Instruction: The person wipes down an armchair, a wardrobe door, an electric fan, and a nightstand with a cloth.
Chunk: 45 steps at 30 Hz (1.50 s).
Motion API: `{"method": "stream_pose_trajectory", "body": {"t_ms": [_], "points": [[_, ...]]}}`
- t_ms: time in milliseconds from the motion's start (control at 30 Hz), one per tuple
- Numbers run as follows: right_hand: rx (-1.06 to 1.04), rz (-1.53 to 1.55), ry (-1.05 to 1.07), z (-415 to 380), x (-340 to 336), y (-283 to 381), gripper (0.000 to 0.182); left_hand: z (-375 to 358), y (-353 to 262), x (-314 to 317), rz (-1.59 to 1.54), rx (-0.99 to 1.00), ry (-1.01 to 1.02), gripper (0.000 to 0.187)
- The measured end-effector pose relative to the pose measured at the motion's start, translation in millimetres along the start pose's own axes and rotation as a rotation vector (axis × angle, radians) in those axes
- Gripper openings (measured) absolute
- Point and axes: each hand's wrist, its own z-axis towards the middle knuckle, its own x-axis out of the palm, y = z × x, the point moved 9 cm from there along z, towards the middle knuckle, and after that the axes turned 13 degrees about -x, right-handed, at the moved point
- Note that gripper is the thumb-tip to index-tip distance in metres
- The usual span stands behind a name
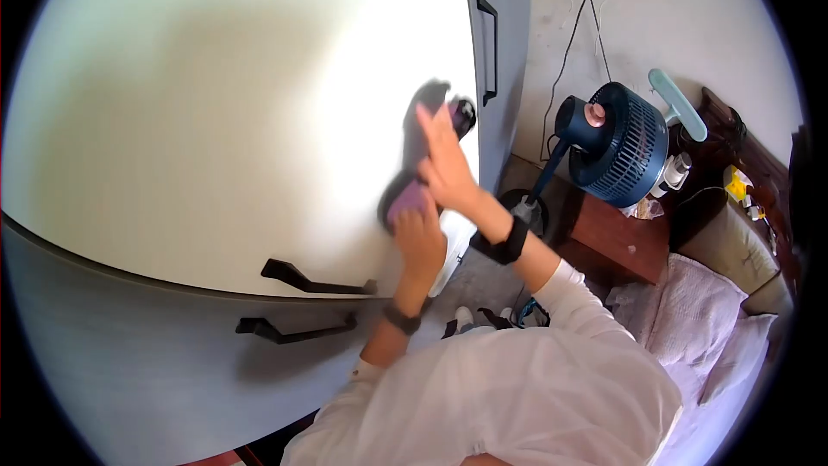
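Observation:
In front of the pale cabinet door (pixel 233 121), my left hand (pixel 419 237) is closed, its fingers gripping a purple piece (pixel 409 198) whose kind I cannot make out. Just above it, my right hand (pixel 448 164) has its fingers stretched apart, slightly blurred. Beside those fingertips, near the door's edge, shows a dark rounded thing (pixel 466 117) with some purple on it. Whether it joins the purple piece is hidden behind my right hand. A white object (pixel 454 250) shows below my wrists, partly covered. Both wrists wear dark bands.
Black handles (pixel 315 280) stick out from the cabinet fronts, one more on the grey side door (pixel 489 43). To the right stand a dark blue fan (pixel 625 147), a reddish-brown bedside cabinet (pixel 617 237) and a bed with pillows (pixel 694 298). Cables hang down the wall.

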Motion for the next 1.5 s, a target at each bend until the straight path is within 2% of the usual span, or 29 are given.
{"method": "stream_pose_trajectory", "body": {"t_ms": [33,100,133,167,233,333,433,533,600,667,700,767,800,867,933,967,1033,1067,1100,1167,1200,1267,1367,1433,1500], "points": [[-0.024,-0.003,0.038,-7,5,10,0.072,-29,19,17,0.011,-0.095,0.141,0.068],[-0.118,-0.029,0.052,-2,16,30,0.073,-50,24,-4,0.076,-0.058,-0.082,0.071],[-0.155,-0.035,0.137,11,25,41,0.073,-51,24,-14,0.106,-0.037,-0.192,0.073],[-0.275,-0.031,0.102,26,28,58,0.071,-46,29,-21,-0.038,-0.058,-0.212,0.073],[-0.489,0.0,-0.107,65,11,91,0.065,-16,26,-40,-0.332,-0.112,-0.255,0.074],[-0.441,-0.011,-0.164,103,-10,76,0.068,32,1,-61,-0.176,-0.061,-0.353,0.073],[-0.294,-0.136,-0.371,101,-31,25,0.072,42,-11,-41,0.081,-0.089,-0.308,0.068],[-0.053,-0.121,-0.518,63,-43,-50,0.072,64,-41,-25,0.231,0.067,-0.3,0.063],[0.166,-0.117,-0.563,15,-43,-95,0.071,59,-44,8,0.197,0.117,-0.107,0.057],[0.375,-0.092,-0.604,-44,-28,-127,0.07,29,-30,49,0.09,0.147,0.173,0.059],[0.586,-0.09,-0.581,-90,-5,-156,0.071,9,-22,67,0.035,0.16,0.313,0.06],[0.691,-0.089,-0.522,-141,18,-137,0.074,-32,0,76,0.0,0.132,0.43,0.06],[0.913,0.09,-0.601,-168,31,-137,0.075,-51,9,79,-0.016,0.114,0.488,0.059],[0.884,0.105,-0.56,-193,51,-110,0.073,-86,33,74,0.018,0.042,0.564,0.059],[0.785,-0.008,-0.455,-178,57,-81,0.069,-117,61,76,0.067,-0.064,0.617,0.059],[0.47,-0.108,-0.367,-153,52,-52,0.066,-125,62,62,0.06,0.016,0.458,0.063],[0.184,-0.097,-0.375,-103,48,-5,0.061,-112,50,28,0.097,-0.127,0.305,0.066],[0.058,-0.093,-0.331,-78,45,14,0.061,-104,42,9,0.116,-0.2,0.229,0.067],[-0.021,-0.065,-0.264,-60,46,23,0.06,-96,44,2,0.066,-0.278,0.237,0.069],[-0.167,-0.01,-0.233,-31,38,30,0.057,-86,37,3,0.163,-0.145,0.08,0.069],[-0.226,-0.018,-0.214,-22,37,30,0.057,-80,35,10,0.175,-0.104,0.064,0.069],[-0.255,-0.073,-0.242,-25,33,15,0.057,-69,32,22,0.2,-0.022,0.028,0.07],[-0.139,-0.159,-0.368,-35,14,-27,0.065,-60,22,48,0.179,0.035,0.169,0.062],[0.078,-0.121,-0.458,-65,12,-72,0.06,-28,0,44,0.106,0.134,0.216,0.049],[0.393,-0.1,-0.553,-102,13,-113,0.066,-26,-5,60,0.081,0.158,0.327,0.049]]}}
